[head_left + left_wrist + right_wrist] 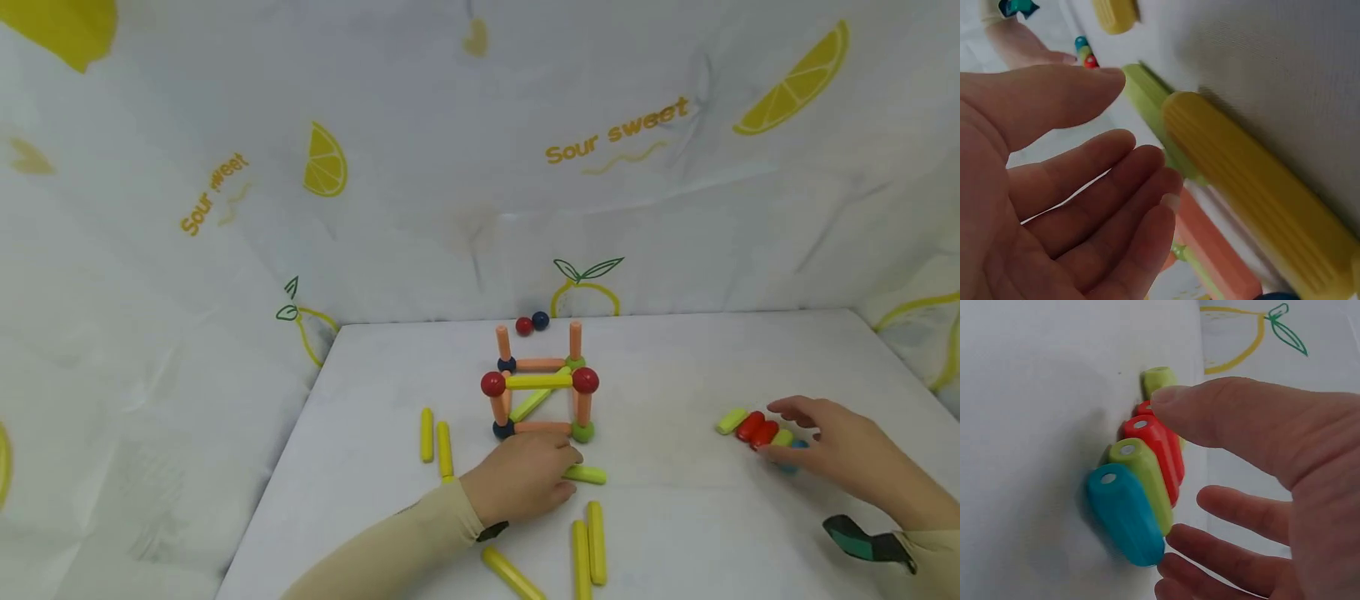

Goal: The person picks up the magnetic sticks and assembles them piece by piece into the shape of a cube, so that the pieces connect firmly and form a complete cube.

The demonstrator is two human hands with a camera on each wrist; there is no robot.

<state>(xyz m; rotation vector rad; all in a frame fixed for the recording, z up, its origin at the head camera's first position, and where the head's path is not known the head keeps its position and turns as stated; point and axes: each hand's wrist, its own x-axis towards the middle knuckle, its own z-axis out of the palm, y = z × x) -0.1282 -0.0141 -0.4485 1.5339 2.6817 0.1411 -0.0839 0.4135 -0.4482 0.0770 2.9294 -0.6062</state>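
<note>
My left hand (525, 477) is over the table in front of a frame of orange sticks (543, 427) and balls. A yellow-green stick (587, 474) shows past its fingers; in the left wrist view the fingers stand apart from the thumb beside a yellow stick (1254, 194) and a light green stick (1147, 94), gripping neither. My right hand (851, 454) reaches over a row of short sticks at the right. The right wrist view shows its thumb by the red stick (1157, 450), with fingertips at the lower ends of the green (1141, 469) and blue (1125, 512) ones.
A yellow stick (538, 382) joins two red balls (585, 381) on top of the frame. Behind it lie a red ball (524, 326) and a dark blue ball (540, 320). Yellow sticks lie at the left (427, 435) and near the front (597, 542). A printed cloth (420, 250) hangs behind.
</note>
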